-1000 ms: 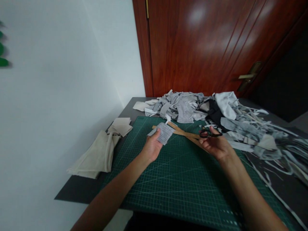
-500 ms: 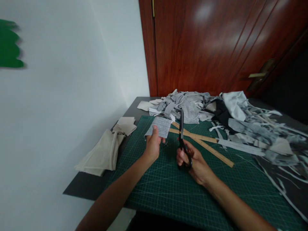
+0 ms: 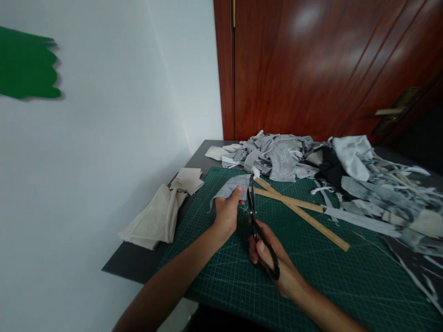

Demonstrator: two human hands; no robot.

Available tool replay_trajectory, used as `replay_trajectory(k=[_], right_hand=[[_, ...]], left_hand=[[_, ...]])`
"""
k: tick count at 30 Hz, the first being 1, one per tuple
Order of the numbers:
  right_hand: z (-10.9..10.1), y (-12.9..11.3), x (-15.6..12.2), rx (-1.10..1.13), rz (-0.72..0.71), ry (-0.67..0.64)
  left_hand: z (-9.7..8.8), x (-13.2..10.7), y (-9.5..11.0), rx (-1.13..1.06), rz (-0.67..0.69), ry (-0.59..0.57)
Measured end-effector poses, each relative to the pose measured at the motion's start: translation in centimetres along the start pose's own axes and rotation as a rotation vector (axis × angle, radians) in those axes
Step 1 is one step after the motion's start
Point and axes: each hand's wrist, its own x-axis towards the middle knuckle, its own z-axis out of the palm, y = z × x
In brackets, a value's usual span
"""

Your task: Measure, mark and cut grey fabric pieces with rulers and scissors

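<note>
Hands forward over mat (image 3: 321,267): left hand (image 3: 226,215) in pinch on grey scrap (image 3: 229,188), right hand (image 3: 274,263) tight around scissors (image 3: 251,204).

The left hand (image 3: 226,216) and right hand (image 3: 285,275), near the lower centre of the frame, are bare, as are both slim forearms down to the bottom edge.

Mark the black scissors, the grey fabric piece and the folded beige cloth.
Black-handled metal scissors (image 3: 251,200), head view, on the blades.
Small grey fabric piece (image 3: 229,189), head view, on its middle.
Folded beige cloth (image 3: 155,221), head view, on its top layer.
</note>
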Motion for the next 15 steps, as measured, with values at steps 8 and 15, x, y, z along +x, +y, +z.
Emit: replay_trajectory(k=[8, 15], right_hand=[[-0.3, -0.3, 0.4, 0.009, 0.000, 0.002], [-0.5, -0.5, 0.6, -0.020, -0.018, 0.029]], left_hand=[[0.0, -0.7, -0.2, 0.142, -0.085, -0.117], [0.0, -0.8, 0.5, 0.213, -0.104, -0.167]])
